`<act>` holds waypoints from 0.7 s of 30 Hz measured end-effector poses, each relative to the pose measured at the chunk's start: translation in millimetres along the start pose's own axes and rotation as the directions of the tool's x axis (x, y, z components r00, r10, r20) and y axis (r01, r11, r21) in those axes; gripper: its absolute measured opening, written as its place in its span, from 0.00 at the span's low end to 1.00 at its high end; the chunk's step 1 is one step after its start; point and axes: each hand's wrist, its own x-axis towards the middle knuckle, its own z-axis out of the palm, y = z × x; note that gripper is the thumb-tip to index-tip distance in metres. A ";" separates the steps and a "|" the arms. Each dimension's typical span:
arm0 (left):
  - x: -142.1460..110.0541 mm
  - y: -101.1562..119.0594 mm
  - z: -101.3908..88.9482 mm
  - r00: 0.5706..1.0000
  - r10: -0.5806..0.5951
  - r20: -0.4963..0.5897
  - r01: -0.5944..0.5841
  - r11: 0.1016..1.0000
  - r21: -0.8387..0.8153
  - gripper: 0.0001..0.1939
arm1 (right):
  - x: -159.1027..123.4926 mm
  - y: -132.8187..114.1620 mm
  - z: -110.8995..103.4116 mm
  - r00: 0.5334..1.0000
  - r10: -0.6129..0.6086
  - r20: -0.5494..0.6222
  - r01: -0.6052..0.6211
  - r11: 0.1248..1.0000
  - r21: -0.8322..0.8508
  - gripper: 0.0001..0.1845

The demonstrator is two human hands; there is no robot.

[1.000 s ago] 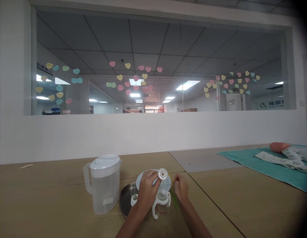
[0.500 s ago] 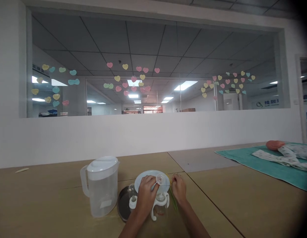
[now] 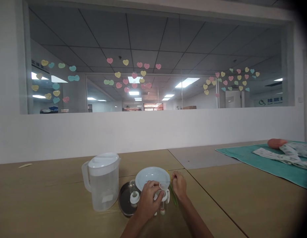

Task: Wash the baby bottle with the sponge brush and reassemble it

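My left hand [image 3: 148,200] is closed on a small clear cap [image 3: 163,186], held tilted in front of the white bowl [image 3: 152,170]. Just below it stands a baby bottle with white handles [image 3: 168,196], partly behind that hand. Beside the bowl's right rim, my right hand [image 3: 179,185] has its fingers pinched together. A faint thin line runs from the cap towards these fingers; what they hold is too small to make out. Under the right hand lies a long, thin green-and-yellow thing [image 3: 174,195].
On the left stands a lidded clear pitcher [image 3: 105,185]. A dark round tray [image 3: 124,203] holds a white bottle collar with a teat [image 3: 134,197] and a clear dome [image 3: 133,187]. A teal towel [image 3: 254,165] with patterned cloth lies at right. A white wall [image 3: 143,132] rises behind the table.
My left hand has lowered and tipped the clear cap, whose round face showed before. The bottle's handles are now more covered. My right hand stays almost where it was. The view has shifted slightly.
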 end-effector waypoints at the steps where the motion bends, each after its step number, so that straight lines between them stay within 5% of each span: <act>1: -1.9 -0.8 0.1 1.000 0.021 -0.001 -0.021 1.000 0.014 0.10 | -0.1 0.0 -0.3 1.000 0.004 0.002 -0.004 1.000 -0.005 0.05; 7: -10.5 -12.5 -7.6 0.975 0.220 -0.019 -0.212 0.957 0.198 0.12 | 1.1 0.8 -3.1 1.000 0.005 0.029 -0.004 0.999 -0.041 0.07; 13: -17.1 -37.1 -13.3 0.967 0.256 -0.020 -0.236 0.916 0.324 0.15 | 1.4 2.9 -3.8 0.999 0.003 0.032 -0.001 0.998 -0.061 0.06; 16: -19.5 -50.2 -14.8 0.981 0.190 -0.037 -0.162 0.910 0.382 0.14 | 0.5 4.1 -4.4 1.000 -0.008 0.024 0.010 0.997 -0.070 0.05; 21: -24.3 -73.2 -16.4 0.982 -0.125 -0.142 0.180 0.850 0.495 0.16 | -1.4 5.9 -4.2 0.996 -0.089 0.024 0.090 0.996 -0.029 0.05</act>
